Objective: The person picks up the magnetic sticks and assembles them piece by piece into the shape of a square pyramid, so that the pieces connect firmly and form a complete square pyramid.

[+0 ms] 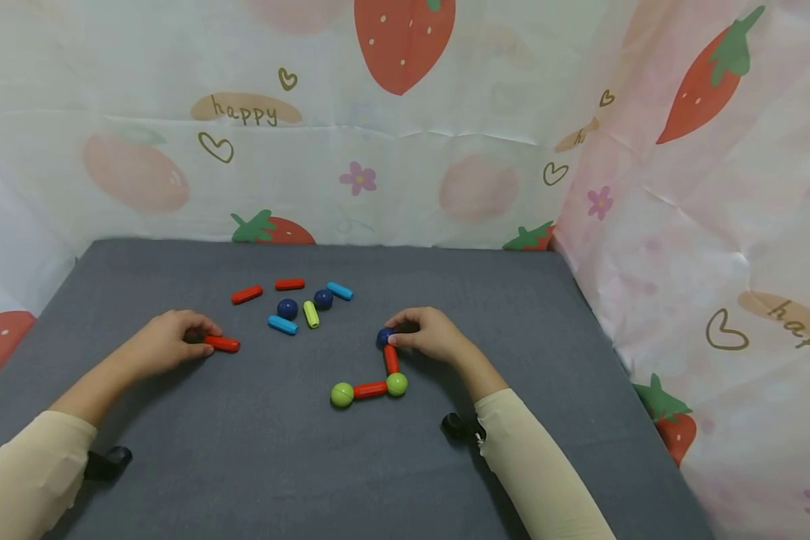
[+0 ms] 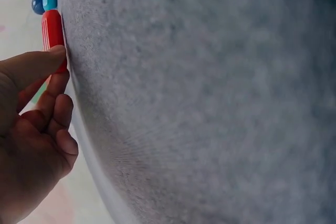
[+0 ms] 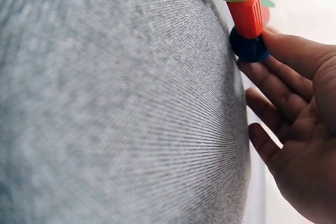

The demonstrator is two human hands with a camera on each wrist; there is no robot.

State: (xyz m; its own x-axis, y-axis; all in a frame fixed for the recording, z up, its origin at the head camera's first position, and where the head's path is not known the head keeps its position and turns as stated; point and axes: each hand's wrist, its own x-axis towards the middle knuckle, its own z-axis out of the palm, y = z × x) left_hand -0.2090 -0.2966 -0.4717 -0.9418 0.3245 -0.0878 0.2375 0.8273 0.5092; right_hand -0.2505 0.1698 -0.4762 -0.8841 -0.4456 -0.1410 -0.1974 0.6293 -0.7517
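My left hand (image 1: 169,343) pinches a red rod (image 1: 222,343) between thumb and fingers, close over the grey cloth at the left. In the left wrist view the same red rod (image 2: 52,31) points away from the fingertips. My right hand (image 1: 433,335) holds a dark blue ball (image 1: 384,337) with thumb and fingertips. That ball sits at the far end of a joined chain: a red rod (image 1: 391,360), a green ball (image 1: 397,385), another red rod (image 1: 370,390) and a second green ball (image 1: 342,394). The right wrist view shows the thumb against the blue ball (image 3: 249,46) where the rod meets it.
Loose pieces lie toward the back: two red rods (image 1: 289,284), two light blue rods (image 1: 283,325), a yellow-green rod (image 1: 310,314) and two dark blue balls (image 1: 287,309). Grey cloth (image 1: 277,472) covers the table, with a strawberry-print curtain (image 1: 391,150) behind and beside it.
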